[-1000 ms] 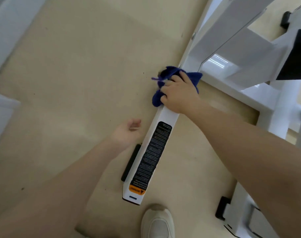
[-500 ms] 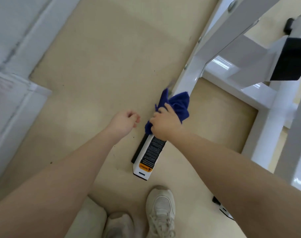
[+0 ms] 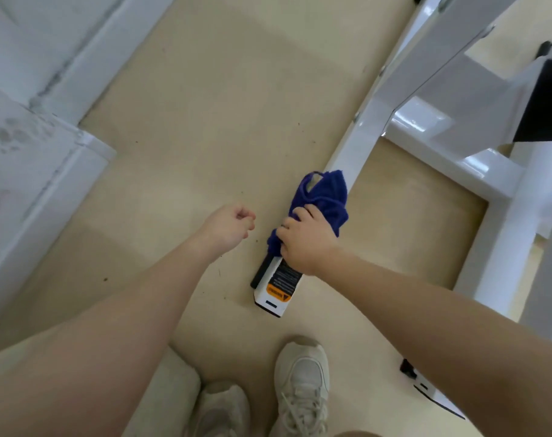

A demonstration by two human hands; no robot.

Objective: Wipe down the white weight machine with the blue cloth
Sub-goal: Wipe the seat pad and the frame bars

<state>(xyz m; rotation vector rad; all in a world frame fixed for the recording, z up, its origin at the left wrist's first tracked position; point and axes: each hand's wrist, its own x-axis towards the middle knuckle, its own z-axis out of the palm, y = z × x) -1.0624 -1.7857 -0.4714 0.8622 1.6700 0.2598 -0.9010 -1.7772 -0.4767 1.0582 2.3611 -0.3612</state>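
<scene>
Wiping low on the white weight machine's floor rail [image 3: 347,159]: left hand [image 3: 229,227] hangs clenched and empty, left of the rail, clear of the stroke. Right hand [image 3: 303,244] grips the blue cloth [image 3: 323,197], bunched over the rail above the warning label [image 3: 282,280], probably for full-width contact.

- Your left hand [image 3: 229,227] and right hand [image 3: 303,244] are bare, forearms unsleeved.
- Below your hands, you wear off-white lace-up sneakers [image 3: 301,386] and pale trousers [image 3: 170,386].

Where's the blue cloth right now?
In the head view, the blue cloth sits centre-right, bunched under the right hand on the white floor bar of the machine, just above the black-and-orange warning label.
</scene>
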